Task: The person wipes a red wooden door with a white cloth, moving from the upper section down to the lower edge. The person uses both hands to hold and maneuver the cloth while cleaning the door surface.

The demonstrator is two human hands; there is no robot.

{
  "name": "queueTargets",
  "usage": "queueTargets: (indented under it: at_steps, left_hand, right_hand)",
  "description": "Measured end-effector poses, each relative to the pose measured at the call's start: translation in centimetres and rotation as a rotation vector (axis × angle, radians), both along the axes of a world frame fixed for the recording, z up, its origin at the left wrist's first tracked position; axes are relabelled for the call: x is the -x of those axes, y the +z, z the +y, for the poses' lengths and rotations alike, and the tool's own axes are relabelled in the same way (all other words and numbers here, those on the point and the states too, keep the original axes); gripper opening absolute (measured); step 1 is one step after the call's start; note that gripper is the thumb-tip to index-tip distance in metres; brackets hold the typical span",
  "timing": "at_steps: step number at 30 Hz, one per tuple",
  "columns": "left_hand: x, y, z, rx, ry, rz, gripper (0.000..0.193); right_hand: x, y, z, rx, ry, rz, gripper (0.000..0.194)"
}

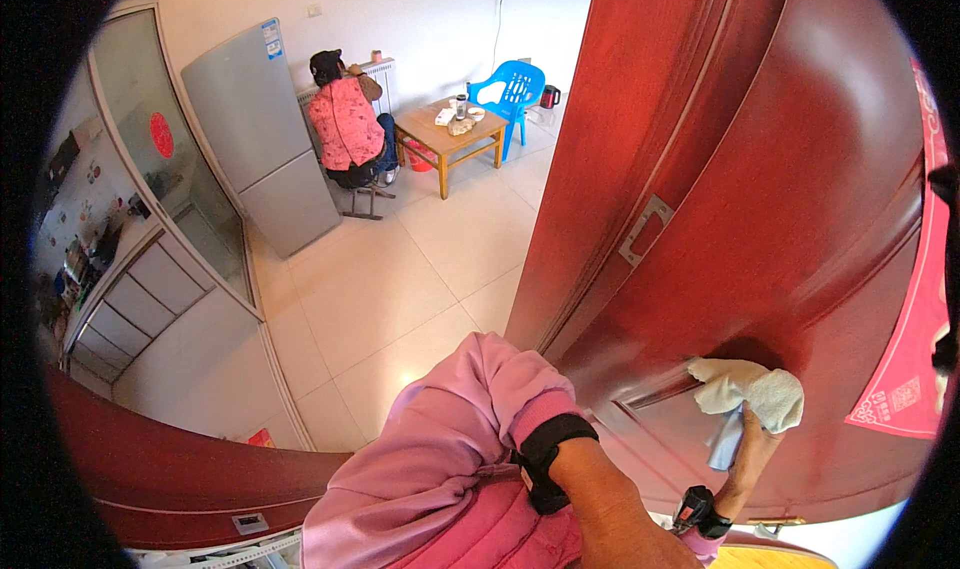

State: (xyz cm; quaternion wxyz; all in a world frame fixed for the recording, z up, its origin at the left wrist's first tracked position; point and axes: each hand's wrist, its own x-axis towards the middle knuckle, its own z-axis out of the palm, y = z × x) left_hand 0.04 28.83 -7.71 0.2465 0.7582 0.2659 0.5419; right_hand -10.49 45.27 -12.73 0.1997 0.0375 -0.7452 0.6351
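My right hand (754, 423) holds a cream-coloured cloth (750, 393) against the glossy dark-red wooden door panelling (780, 269). The cloth is bunched over the fingers and hides most of them. Beside the hand is a light-blue strip (724, 441); I cannot tell whether it is cloth or a reflection. My left forearm, with its pink sleeve (480, 411) pushed up and a black strap (555, 456) around it, crosses toward the lower right. The left hand itself is out of view past the bottom edge. A metal strike plate (645, 230) sits in the red frame.
A person (349, 123) sits on a low stool between a grey refrigerator (259, 134) and a wooden table (450, 138). Behind the table stands a blue plastic chair (517, 89). A red printed hanging (900, 366) is at the right; a sliding glass door (169, 119) is at the left.
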Motion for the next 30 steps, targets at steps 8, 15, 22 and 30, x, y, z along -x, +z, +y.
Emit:
queueTargets:
  at_steps: [8, 15, 22, 30]
  left_hand:
    - [0.3, -0.1, -0.1, 0.006, 0.013, 0.005, 0.022]
    - [0.4, -0.1, -0.1, 0.007, 0.018, 0.007, 0.022]
    - [0.3, -0.2, 0.0, 0.005, 0.023, 0.011, 0.023]
    - [0.4, -0.2, 0.0, 0.01, 0.022, 0.019, 0.023]
  right_hand:
    - [-0.5, 0.9, -1.1, 0.007, -0.017, 0.001, 0.054]
    - [-0.8, 1.2, -1.4, 0.03, -0.016, -0.028, 0.052]
    - [-0.5, 0.7, -0.9, 0.006, 0.001, -0.005, 0.05]
    - [-0.3, 0.3, -0.4, -0.038, -0.043, -0.011, 0.053]
